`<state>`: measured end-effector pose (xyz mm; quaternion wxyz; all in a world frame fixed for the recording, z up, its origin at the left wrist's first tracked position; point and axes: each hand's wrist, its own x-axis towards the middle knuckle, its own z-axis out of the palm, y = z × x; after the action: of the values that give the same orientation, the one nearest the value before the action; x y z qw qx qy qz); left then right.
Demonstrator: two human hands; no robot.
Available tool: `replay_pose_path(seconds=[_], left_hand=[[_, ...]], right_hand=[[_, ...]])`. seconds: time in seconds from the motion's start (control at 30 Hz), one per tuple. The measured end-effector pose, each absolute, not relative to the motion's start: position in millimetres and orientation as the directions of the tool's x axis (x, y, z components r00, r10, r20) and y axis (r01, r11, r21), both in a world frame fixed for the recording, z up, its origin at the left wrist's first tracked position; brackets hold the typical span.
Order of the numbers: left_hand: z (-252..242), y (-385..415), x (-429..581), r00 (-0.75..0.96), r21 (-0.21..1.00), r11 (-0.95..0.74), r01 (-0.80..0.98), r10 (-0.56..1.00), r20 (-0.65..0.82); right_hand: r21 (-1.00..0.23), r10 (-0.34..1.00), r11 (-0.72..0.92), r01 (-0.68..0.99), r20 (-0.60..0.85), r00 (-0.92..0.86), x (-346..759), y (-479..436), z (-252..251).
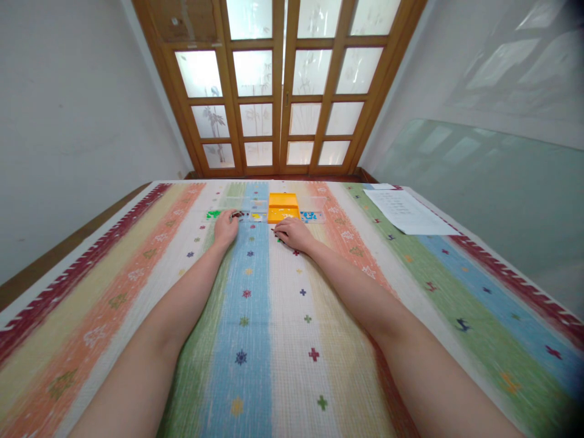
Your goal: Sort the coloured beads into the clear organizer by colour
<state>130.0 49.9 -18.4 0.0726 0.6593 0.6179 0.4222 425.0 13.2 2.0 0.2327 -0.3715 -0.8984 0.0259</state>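
Note:
My left hand (227, 227) rests at the front of a clear box, its fingers curled together by small dark brown pieces (238, 214). Just left of that hand lie small green pieces (213, 215) in another clear box. My right hand (293, 232) is on the cloth before an open yellow box (283, 199), which holds a few pale pieces. Its fingers are bent and pressed together over small dark pieces (275, 231); a green bit shows under them. What either hand pinches is too small to make out.
Between the hands stands a clear box with yellow pieces (256, 216). Right of the yellow box, blue pieces (309, 216) fill a clear box. Printed white paper (410, 212) lies on the striped tablecloth (246, 292) at the right. Wooden glazed doors (281, 109) stand behind the table.

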Motion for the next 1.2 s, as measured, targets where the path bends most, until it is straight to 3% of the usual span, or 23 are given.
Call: replay_pose_path(seconds=[0.13, 0.33, 0.63, 0.9, 1.03, 1.2], left_hand=[[-15, 45, 136, -0.053, 0.578, -0.282, 0.766, 0.868, 0.494], [-7, 30, 154, 0.18, 0.474, -0.439, 0.763, 0.849, 0.496], [-2, 15, 176, 0.585, 0.232, -0.688, 0.688, 0.715, 0.384], [0, 4, 190, 0.732, 0.145, -0.798, 0.585, 0.596, 0.331], [0, 5, 188, 0.73, 0.148, -0.796, 0.587, 0.599, 0.33], [5, 2, 189, 0.751, 0.149, -0.814, 0.562, 0.577, 0.32]], right_hand=[[-0.213, 0.678, 0.719, 0.661, 0.419, -0.603, 425, 15, 1], [-0.206, 0.718, 0.636, 0.744, 0.512, -0.472, 434, 21, -1], [-0.331, 0.833, 0.286, 0.899, 0.549, -0.063, 463, 33, 5], [-0.389, 0.86, 0.02, 0.921, 0.477, 0.183, 476, 37, 2], [-0.363, 0.856, 0.093, 0.927, 0.505, 0.112, 472, 37, 1], [-0.289, 0.829, 0.4, 0.87, 0.52, -0.208, 454, 30, 1]])
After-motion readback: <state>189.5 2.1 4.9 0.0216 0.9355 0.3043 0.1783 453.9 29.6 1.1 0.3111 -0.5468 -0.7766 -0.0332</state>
